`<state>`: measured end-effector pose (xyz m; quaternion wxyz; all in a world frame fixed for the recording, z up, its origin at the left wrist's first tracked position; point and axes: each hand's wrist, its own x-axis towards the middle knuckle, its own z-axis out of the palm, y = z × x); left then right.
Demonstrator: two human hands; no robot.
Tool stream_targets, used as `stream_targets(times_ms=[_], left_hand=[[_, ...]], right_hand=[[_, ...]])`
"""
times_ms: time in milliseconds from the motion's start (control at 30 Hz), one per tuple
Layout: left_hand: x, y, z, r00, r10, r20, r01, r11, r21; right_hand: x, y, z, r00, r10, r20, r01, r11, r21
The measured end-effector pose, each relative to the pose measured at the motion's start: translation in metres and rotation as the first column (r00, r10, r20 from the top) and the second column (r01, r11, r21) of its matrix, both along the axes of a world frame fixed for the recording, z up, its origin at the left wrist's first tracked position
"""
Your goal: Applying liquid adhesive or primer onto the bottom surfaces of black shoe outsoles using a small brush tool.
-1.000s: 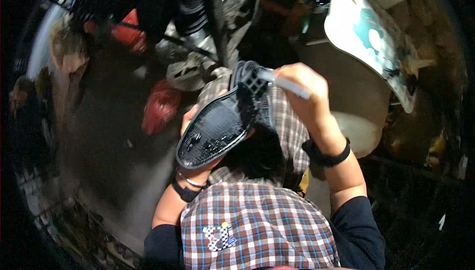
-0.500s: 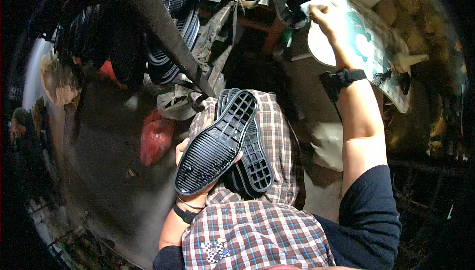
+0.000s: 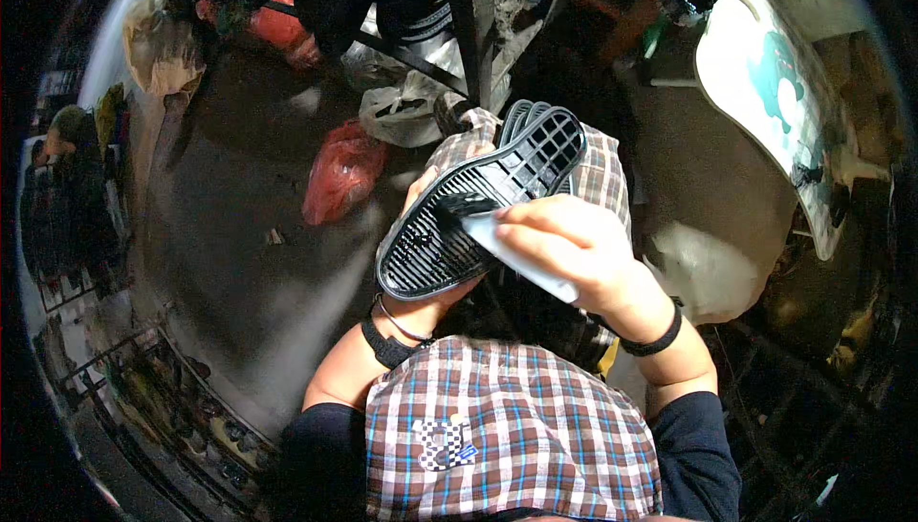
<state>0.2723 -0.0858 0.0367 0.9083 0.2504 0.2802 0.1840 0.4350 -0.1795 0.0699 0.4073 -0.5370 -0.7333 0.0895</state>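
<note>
Pinching a brush [image 3: 521,259], the right grip [image 3: 564,245] sets its bristles [image 3: 463,207] on a black sole [image 3: 497,174], which the left grip [image 3: 440,309], mostly hidden from me, clasps from beneath, above the checked lap [image 3: 604,161].

Red bag [image 3: 346,176] on dark floor [image 3: 234,178]

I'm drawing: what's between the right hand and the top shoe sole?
The head view shows a pale-handled brush, its dark bristles apparently touching the shoe sole.
</note>
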Motion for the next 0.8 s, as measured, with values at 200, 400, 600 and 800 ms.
stream_targets(times_ms=[200,400,600,800], left_hand=[[-0.001,-0.006,-0.013,0.967,0.198,0.162,-0.086,0.850,-0.520],[-0.017,-0.010,-0.037,0.967,0.162,-0.198,-0.082,0.929,0.361],[-0.012,-0.004,-0.019,0.950,0.195,0.243,-0.047,0.861,-0.507],[-0.018,-0.002,-0.015,0.966,0.070,0.250,0.006,0.958,-0.288]], right_hand=[[0.018,-0.006,-0.027,0.964,-0.238,0.123,0.238,0.971,0.010],[-0.011,-0.005,-0.021,0.998,-0.043,0.049,0.043,0.999,0.008],[0.013,-0.012,-0.034,0.983,-0.167,0.074,0.165,0.986,0.023],[0.057,-0.010,-0.050,0.948,-0.273,0.162,0.278,0.961,-0.008]])
